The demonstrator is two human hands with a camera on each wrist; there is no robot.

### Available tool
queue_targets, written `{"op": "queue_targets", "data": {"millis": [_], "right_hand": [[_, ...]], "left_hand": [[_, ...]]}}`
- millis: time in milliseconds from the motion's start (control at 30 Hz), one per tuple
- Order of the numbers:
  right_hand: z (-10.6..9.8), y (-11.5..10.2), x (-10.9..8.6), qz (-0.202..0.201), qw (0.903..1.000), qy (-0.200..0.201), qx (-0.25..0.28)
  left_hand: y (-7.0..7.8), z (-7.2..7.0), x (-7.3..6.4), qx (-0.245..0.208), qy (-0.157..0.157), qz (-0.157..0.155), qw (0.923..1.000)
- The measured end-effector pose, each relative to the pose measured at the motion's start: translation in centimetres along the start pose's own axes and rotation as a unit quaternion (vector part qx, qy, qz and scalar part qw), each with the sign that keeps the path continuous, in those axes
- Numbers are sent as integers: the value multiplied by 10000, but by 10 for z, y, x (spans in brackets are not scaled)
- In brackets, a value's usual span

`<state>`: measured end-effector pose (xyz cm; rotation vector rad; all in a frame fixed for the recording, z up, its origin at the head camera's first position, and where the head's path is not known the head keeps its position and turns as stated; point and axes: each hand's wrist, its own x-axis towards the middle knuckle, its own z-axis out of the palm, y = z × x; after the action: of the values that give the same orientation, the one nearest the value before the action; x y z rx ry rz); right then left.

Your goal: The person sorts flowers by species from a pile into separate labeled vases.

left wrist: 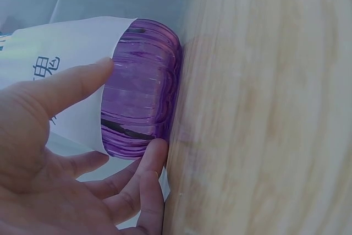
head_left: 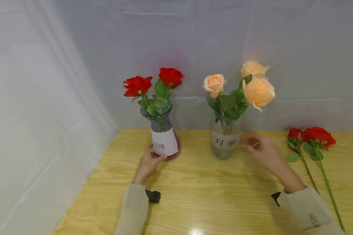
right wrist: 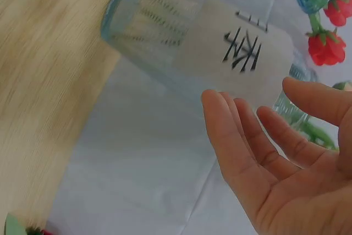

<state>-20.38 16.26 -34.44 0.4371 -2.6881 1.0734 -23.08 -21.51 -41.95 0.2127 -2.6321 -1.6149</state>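
Observation:
My left hand [head_left: 147,165] holds a ribbed glass vase [left wrist: 137,89] low on its side, the thumb on its white paper label [head_left: 164,143] and the fingers around the purple base. Two red roses [head_left: 137,86] with green leaves stand in that vase, which leans slightly. Beside a clear glass vase [head_left: 222,154], my right hand [head_left: 266,152] hovers with loosely bent fingers and nothing in its palm. That vase also bears a label with dark characters [right wrist: 242,50] and contains several peach roses [head_left: 259,91].
Two red roses with long stems [head_left: 326,184] lie on the right of the wooden table [head_left: 200,195]. Pale grey cloth [head_left: 194,42] hangs behind the table, and white sheeting [head_left: 41,114] is on the left.

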Motion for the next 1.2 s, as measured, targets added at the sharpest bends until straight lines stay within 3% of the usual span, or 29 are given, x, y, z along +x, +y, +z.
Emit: {"op": "queue_targets", "data": {"millis": [133,300,567,933,1200], "right_hand": [[-6,13,-4,91,9998,198,44],[-15,28,-11,156,9990,313,-266],[-30,48,-19,624,9971,-26,-432],[-48,77,-32,880,9928,-336,-739],[-69,93,-42,1246,9876,-759,-586]], "left_hand": [[0,2,1,-23,-25,68,10000],[1,2,1,-4,-65,49,10000],[2,0,2,42,-64,81,9999],[3,-1,1,39,-37,47,10000],[3,0,1,-42,-75,87,9999]]}}
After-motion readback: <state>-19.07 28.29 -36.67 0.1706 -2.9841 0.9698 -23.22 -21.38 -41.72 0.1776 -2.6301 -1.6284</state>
